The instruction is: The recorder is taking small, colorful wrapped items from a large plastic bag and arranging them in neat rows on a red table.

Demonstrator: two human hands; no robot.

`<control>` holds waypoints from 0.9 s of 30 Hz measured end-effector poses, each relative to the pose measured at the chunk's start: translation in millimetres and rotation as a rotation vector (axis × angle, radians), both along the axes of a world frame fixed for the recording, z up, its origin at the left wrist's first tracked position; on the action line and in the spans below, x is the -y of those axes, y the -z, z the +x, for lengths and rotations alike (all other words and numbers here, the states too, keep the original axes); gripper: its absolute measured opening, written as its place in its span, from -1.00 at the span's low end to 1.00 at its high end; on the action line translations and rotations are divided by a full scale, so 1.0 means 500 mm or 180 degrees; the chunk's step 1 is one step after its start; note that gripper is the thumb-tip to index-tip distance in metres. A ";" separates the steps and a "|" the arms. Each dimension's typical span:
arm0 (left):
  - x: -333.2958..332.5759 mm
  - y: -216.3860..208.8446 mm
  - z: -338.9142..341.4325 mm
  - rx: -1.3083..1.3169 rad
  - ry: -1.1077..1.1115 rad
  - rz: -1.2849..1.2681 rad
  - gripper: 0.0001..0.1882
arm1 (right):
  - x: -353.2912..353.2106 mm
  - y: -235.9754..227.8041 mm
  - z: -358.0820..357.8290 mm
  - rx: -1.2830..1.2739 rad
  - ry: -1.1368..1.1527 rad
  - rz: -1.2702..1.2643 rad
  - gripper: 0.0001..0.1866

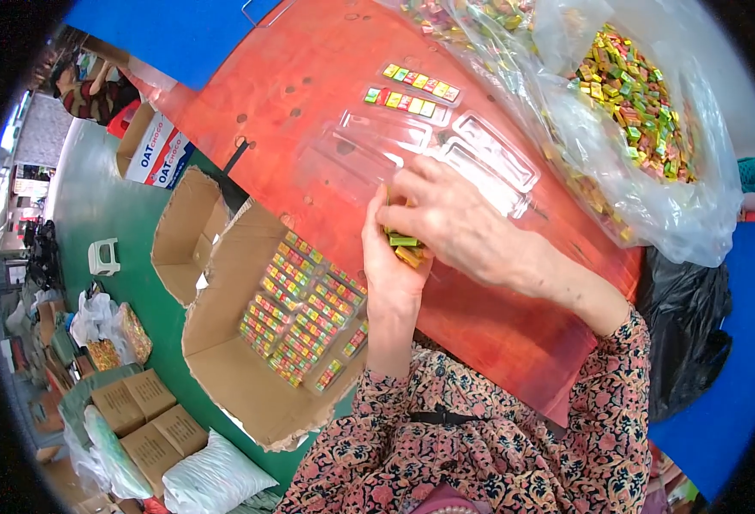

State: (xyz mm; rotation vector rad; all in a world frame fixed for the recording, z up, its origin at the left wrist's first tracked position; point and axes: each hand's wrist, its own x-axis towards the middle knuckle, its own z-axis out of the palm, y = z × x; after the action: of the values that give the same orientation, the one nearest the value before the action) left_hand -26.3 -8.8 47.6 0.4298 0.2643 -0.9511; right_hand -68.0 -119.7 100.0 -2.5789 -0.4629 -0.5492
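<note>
My left hand [389, 272] is cupped palm up around several small foil-wrapped sweets [407, 248] in yellow, green and orange. Bent over it is my right hand [446, 210], its fingers drawn together at the left palm; whatever they pinch is hidden. Just beyond the hands lie clear plastic trays [353, 137] on the red table [266, 94]. Farther off, one filled tray [420, 83] holds a row of coloured sweets, with another filled tray [405, 104] beside it. To the right of these rest long clear trays [496, 152] with no sweets visible in them.
A big clear bag [695, 227] of loose sweets [639, 111] covers the table's right side. Left of me, an open cardboard box [223, 373] contains rows of filled trays [305, 317]. A black plastic bag [682, 325] hangs at the right. On the green floor stands a white stool [104, 257].
</note>
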 end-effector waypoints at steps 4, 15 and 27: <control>0.011 0.001 -0.015 0.0419 -0.0174 -0.0354 -0.69 | -0.010 -0.002 -0.020 0.0173 -0.0087 -0.0282 -0.85; 0.018 0.020 0.002 -0.0343 0.0266 -0.0340 -0.62 | 0.105 -0.007 -0.001 -0.0717 0.0681 0.2524 -0.88; 0.008 0.013 0.017 -0.0457 0.0206 -0.0546 -0.57 | 0.210 0.124 0.136 -0.0444 0.2137 0.2087 -0.78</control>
State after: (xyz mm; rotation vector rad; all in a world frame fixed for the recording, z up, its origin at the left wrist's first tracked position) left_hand -17.9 -12.7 40.9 0.2139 0.2978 -1.0608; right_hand 0.0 -224.6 38.2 -2.0523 0.5739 -0.5995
